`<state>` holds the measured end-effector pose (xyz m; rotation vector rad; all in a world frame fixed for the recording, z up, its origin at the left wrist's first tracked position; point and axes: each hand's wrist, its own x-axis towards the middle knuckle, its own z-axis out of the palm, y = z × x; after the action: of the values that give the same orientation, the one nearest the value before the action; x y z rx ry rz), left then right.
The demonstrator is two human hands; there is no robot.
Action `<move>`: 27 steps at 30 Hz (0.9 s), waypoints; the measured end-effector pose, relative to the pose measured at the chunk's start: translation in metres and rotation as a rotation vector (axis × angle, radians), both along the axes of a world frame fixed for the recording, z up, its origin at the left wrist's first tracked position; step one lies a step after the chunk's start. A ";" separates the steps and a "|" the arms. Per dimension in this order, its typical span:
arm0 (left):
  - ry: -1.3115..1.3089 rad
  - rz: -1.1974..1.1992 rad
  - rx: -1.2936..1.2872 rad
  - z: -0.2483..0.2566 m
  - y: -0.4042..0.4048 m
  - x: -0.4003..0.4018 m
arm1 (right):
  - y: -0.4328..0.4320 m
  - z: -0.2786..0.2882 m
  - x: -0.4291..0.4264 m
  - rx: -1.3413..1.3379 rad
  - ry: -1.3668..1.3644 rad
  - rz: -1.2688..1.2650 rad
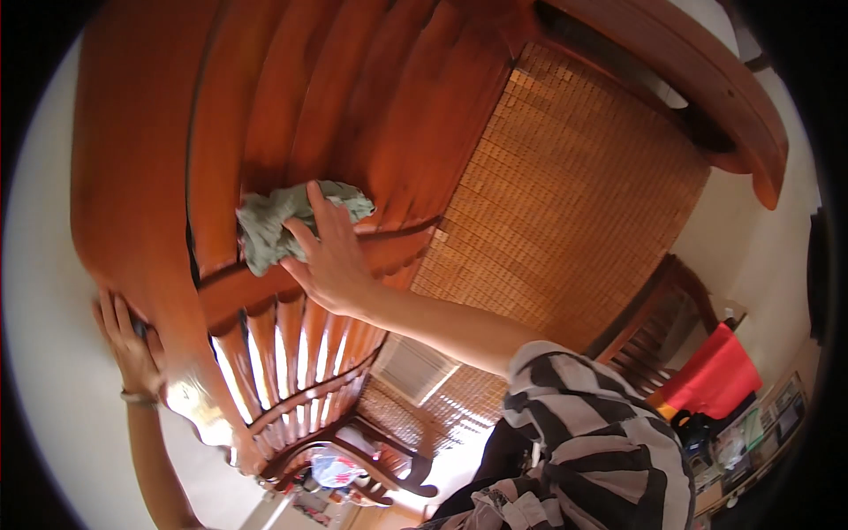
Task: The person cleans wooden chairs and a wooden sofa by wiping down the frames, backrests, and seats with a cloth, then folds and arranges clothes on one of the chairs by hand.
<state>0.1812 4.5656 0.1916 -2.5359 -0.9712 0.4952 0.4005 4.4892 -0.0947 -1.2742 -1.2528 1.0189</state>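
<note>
My right hand (334,265) lies spread on a crumpled grey-green cloth (275,222), pressing it against the slatted backrest (344,126) of a reddish-brown wooden bench. The cloth sits just above a cross rail (258,285), where the slats meet an openwork section. On the far left, my left hand (129,344), with a bracelet at its wrist, grips the outer edge of the backrest's broad top rail (136,165). A small dark spot shows between its thumb and fingers; I cannot tell what it is.
A woven tile mat (563,192) covers the seat. A curved wooden armrest (715,79) rises at upper right. A wooden chair (642,344), a red cloth (719,374) and a cluttered shelf (748,437) stand at right. A plastic bag (334,467) lies beyond the lower armrest (391,474).
</note>
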 end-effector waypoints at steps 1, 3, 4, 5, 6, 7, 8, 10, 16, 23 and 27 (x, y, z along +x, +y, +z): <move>-0.032 -0.022 -0.030 -0.004 -0.002 -0.004 | 0.001 -0.010 0.003 0.019 -0.165 0.013; -0.040 -0.098 -0.035 -0.005 0.001 -0.011 | 0.028 -0.034 0.024 -0.064 -0.188 0.059; -0.054 -0.081 -0.052 -0.005 -0.001 -0.012 | 0.061 -0.043 0.039 -0.024 -0.322 -0.109; -0.082 -0.058 -0.104 0.002 -0.004 -0.011 | 0.091 -0.037 0.069 -0.034 -0.656 -0.212; -0.136 -0.071 -0.118 0.002 0.001 -0.004 | 0.129 -0.050 0.113 -0.068 -0.487 -0.230; -0.190 -0.082 -0.133 0.000 0.004 -0.005 | 0.167 -0.063 0.154 -0.096 -0.315 -0.255; -0.238 -0.086 -0.109 -0.003 0.007 -0.007 | 0.215 -0.059 0.196 0.482 -0.015 -0.660; -0.271 -0.075 -0.076 0.003 0.003 -0.011 | 0.204 -0.088 0.180 0.177 0.039 -0.660; -0.077 -0.163 -0.047 -0.001 0.010 -0.011 | -0.045 -0.152 -0.030 -0.519 0.215 -0.236; -0.109 -0.104 0.047 0.000 0.004 -0.021 | 0.107 -0.186 0.147 -0.417 0.328 -0.421; -0.186 -0.150 0.031 0.003 0.006 -0.015 | 0.130 -0.189 0.166 -0.279 0.447 -0.571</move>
<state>0.1659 4.5721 0.1946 -2.6364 -0.8344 0.2024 0.5661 4.6190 -0.2833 -1.4018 -0.3765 0.9939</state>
